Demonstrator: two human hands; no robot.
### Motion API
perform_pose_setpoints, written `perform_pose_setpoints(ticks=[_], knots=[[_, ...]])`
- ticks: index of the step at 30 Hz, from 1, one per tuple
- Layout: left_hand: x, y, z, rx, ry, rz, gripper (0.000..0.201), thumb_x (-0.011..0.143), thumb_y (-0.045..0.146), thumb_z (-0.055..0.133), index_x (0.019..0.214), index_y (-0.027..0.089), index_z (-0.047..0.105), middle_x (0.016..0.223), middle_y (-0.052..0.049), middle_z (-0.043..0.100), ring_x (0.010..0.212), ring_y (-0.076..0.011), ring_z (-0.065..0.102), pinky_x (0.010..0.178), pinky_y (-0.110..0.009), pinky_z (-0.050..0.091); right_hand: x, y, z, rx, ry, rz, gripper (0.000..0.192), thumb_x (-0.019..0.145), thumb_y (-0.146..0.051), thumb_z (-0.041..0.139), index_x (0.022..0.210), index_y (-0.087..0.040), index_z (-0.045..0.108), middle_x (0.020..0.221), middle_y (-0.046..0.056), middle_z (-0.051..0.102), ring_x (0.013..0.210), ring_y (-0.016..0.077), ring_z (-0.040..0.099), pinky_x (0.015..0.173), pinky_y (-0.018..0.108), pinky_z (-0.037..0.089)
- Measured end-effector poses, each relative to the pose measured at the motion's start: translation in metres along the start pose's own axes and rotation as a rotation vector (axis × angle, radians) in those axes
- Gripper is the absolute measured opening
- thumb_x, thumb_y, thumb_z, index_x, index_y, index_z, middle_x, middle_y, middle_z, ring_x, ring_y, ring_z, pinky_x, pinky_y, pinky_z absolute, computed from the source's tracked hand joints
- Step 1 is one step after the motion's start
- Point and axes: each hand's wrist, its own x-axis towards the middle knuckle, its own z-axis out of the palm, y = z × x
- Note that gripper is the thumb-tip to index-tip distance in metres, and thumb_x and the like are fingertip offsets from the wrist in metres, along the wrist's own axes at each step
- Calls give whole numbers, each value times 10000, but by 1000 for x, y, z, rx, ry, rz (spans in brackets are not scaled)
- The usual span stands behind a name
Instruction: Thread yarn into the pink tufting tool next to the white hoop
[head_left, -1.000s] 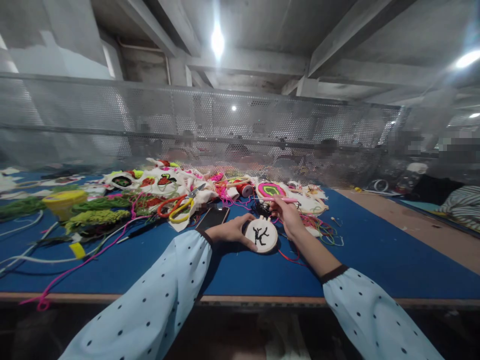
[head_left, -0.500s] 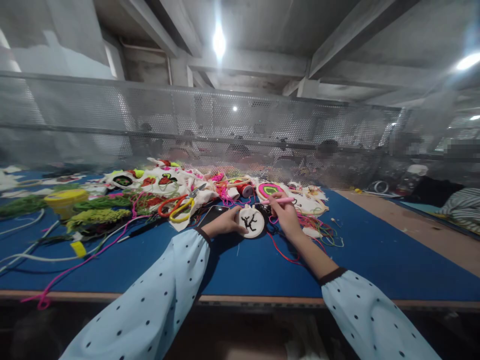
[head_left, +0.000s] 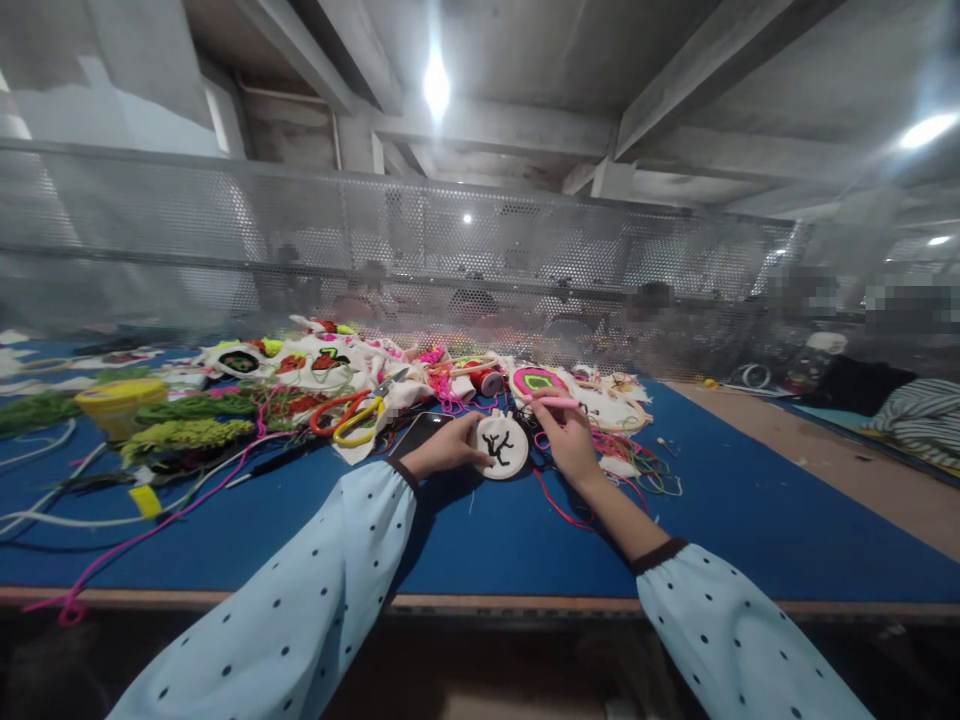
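Left grip (head_left: 448, 447) closed on the rim of a small embroidery hoop (head_left: 501, 446), thumb on the front edge, other fingers hidden behind the cloth. Hoop tipped up just above the blue bench (head_left: 480, 540), face toward the camera, black branching stitching on white; too small to read the motif. Right grip (head_left: 568, 437) pinched around a pink punch needle (head_left: 553, 402), lying nearly level over the knuckles, its tip toward the hoop's upper right edge; contact with the cloth impossible to tell. Dark phone (head_left: 416, 434) half hidden under the left hand. Red and yellow scissors (head_left: 346, 416) just left of it, on a heap of stitched cloth pieces. Loose red thread (head_left: 559, 500) trailing under the right wrist. Green yarn (head_left: 184, 433) and a yellow tub (head_left: 120, 400) farther left. Behind the perforated screen (head_left: 420, 250), other people only as blurred shapes. Both dotted sleeves cut off by the lower frame edge.
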Motion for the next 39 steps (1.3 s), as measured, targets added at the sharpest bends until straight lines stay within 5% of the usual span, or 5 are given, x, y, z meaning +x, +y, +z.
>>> perform_pose_setpoints(ticks=[7, 21, 27, 33, 39], knots=[[4, -7, 3, 51, 74, 90, 470, 577, 215, 709, 1000, 116, 532, 846, -39, 594, 758, -160, 528, 665, -265, 413, -4, 3, 0, 7, -40, -72, 180, 864, -311, 458, 870, -186, 587, 915, 43, 626, 803, 150, 568, 724, 278, 428], [0, -8, -1, -218, -216, 79, 860, 540, 112, 728, 1301, 162, 331, 1022, -85, 601, 917, -197, 564, 777, -311, 439, -8, 1, -1, -130, -203, -131, 129, 839, -273, 432, 815, -184, 522, 809, 25, 571, 750, 151, 534, 719, 280, 411], [1, -11, -4, -59, -164, 104, 828, 532, 207, 759, 1273, 157, 390, 1173, -130, 547, 1049, -244, 524, 867, -349, 413, -4, 9, 2, 125, -91, 88, 216, 840, -365, 451, 924, -180, 525, 787, 16, 581, 669, 133, 529, 647, 267, 423], [-5, -2, -7, 195, -182, -12, 661, 627, 461, 680, 1181, 149, 501, 989, -77, 627, 891, -226, 573, 759, -304, 436, 0, 21, 6, 280, -65, 334, 322, 758, -489, 534, 752, -167, 536, 595, -13, 545, 551, 114, 493, 553, 247, 396], [-3, 3, -4, 503, 24, 256, 394, 826, 436, 462, 1067, 148, 584, 1055, -94, 588, 970, -203, 527, 865, -306, 384, 2, 25, 7, 383, -207, 481, 337, 728, -487, 566, 733, -150, 582, 683, 44, 641, 591, 120, 535, 565, 240, 403]])
